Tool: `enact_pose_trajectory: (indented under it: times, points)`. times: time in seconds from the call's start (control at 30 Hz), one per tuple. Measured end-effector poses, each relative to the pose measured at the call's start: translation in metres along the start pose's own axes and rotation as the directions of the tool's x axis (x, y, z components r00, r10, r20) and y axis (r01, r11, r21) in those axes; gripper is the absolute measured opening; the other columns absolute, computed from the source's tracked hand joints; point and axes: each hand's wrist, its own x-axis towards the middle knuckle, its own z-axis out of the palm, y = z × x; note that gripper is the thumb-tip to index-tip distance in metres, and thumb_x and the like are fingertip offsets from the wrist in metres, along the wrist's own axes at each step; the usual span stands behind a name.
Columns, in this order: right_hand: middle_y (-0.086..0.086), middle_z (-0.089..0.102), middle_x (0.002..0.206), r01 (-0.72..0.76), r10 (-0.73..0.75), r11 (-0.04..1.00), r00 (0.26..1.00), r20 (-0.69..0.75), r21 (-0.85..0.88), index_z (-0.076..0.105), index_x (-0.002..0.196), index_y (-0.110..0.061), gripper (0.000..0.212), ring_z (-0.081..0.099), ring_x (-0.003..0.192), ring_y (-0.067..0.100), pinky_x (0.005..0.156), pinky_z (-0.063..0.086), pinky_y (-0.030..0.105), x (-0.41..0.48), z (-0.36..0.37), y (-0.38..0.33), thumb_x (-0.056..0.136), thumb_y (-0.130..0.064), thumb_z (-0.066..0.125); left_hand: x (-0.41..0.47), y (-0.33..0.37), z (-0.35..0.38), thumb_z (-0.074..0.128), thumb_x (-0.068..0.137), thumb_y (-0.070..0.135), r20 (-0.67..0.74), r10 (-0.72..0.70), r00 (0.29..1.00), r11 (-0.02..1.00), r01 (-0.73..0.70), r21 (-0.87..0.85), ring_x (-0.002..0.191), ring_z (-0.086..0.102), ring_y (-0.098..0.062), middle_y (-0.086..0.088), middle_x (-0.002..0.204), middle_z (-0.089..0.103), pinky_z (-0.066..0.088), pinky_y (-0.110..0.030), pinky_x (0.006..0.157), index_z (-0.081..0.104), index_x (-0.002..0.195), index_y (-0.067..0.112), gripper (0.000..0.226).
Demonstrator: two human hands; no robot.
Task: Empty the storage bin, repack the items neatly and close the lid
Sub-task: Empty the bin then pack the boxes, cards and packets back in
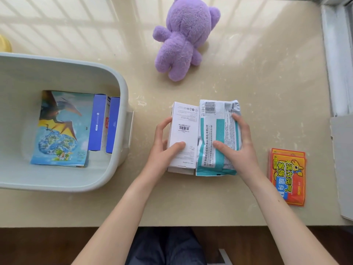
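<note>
Right of the storage bin (122, 87), the left hand (164, 142) grips a white carton (186, 119) and the right hand (235, 142) grips a teal-and-white pouch (215, 127), edges touching. Pressing them together and lifting them as one block should pack them neatly.

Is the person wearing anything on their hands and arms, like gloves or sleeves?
No gloves. The left hand and right hand are bare, with no rings or watch showing. Both forearms are bare to the picture's edge, so no sleeves show.

Sunlit beige tabletop (248, 77) — dark floor (47, 245)
</note>
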Motion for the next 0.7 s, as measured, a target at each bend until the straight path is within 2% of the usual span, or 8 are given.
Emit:
enact_pose_trajectory:
  times: [0.1, 0.23, 0.4, 0.5, 0.6, 0.7]
  points:
    - [-0.02, 0.047, 0.133, -0.026, 0.025, 0.997, 1.0, 0.017, 0.067, 0.037, 0.14, -0.039, 0.078, 0.054, 0.117, 0.0, 0.09, 0.053, 0.024, -0.008, -0.002, 0.003, 0.081, -0.007, 0.077, -0.004, 0.0, -0.002, 0.065, 0.088, 0.012, 0.033, -0.016, 0.999, 1.0, 0.016, -0.015, 0.096, 0.07, -0.036, -0.011, 0.11, 0.072, 0.057, -0.051, 0.083, 0.038, 0.135, 0.047, 0.064]
    - [-0.011, 0.052, 0.13, -0.105, 0.102, 0.976, 0.995, 0.024, 0.189, 0.041, 0.136, -0.044, 0.075, 0.061, 0.114, 0.014, 0.084, 0.058, 0.038, -0.023, -0.007, 0.003, 0.08, -0.007, 0.076, -0.017, 0.007, -0.003, 0.062, 0.093, 0.007, 0.068, -0.037, 0.997, 0.999, 0.039, -0.036, 0.096, 0.07, -0.038, -0.013, 0.111, 0.071, 0.056, -0.052, 0.084, 0.039, 0.136, 0.047, 0.064]
    - [-0.008, 0.056, 0.124, -0.159, 0.172, 0.934, 0.985, -0.014, 0.321, 0.047, 0.133, -0.043, 0.074, 0.066, 0.108, 0.018, 0.076, 0.06, 0.041, -0.071, -0.023, -0.03, 0.077, -0.005, 0.077, -0.067, 0.04, 0.005, 0.066, 0.086, 0.011, 0.109, -0.049, 0.993, 0.994, 0.059, -0.091, 0.099, 0.067, -0.043, -0.016, 0.112, 0.07, 0.055, -0.057, 0.086, 0.042, 0.135, 0.047, 0.065]
    - [0.0, 0.051, 0.133, -0.149, 0.165, 0.913, 0.986, -0.009, 0.379, 0.048, 0.134, -0.045, 0.08, 0.061, 0.117, 0.024, 0.085, 0.057, 0.052, -0.107, -0.038, -0.063, 0.07, -0.014, 0.085, -0.11, 0.073, 0.006, 0.066, 0.084, 0.013, 0.108, -0.023, 0.994, 0.99, 0.038, -0.134, 0.102, 0.066, -0.041, -0.016, 0.115, 0.07, 0.056, -0.05, 0.086, 0.044, 0.136, 0.044, 0.064]
    - [0.001, 0.052, 0.136, -0.127, 0.15, 0.884, 0.989, -0.016, 0.45, 0.048, 0.133, -0.046, 0.08, 0.06, 0.119, 0.028, 0.09, 0.054, 0.056, -0.139, -0.054, -0.105, 0.069, -0.015, 0.085, -0.154, 0.11, 0.002, 0.065, 0.082, 0.013, 0.077, 0.01, 0.997, 0.982, 0.004, -0.187, 0.099, 0.069, -0.032, -0.012, 0.117, 0.07, 0.055, -0.038, 0.078, 0.044, 0.136, 0.041, 0.064]
    - [0.0, 0.056, 0.134, -0.083, 0.092, 0.891, 0.996, 0.003, 0.446, 0.049, 0.131, -0.045, 0.074, 0.062, 0.117, 0.028, 0.092, 0.052, 0.057, -0.164, -0.059, -0.147, 0.073, -0.011, 0.078, -0.198, 0.141, -0.005, 0.066, 0.081, 0.014, 0.019, 0.014, 1.0, 0.975, -0.009, -0.224, 0.101, 0.068, -0.028, -0.006, 0.119, 0.07, 0.052, -0.04, 0.083, 0.046, 0.135, 0.042, 0.064]
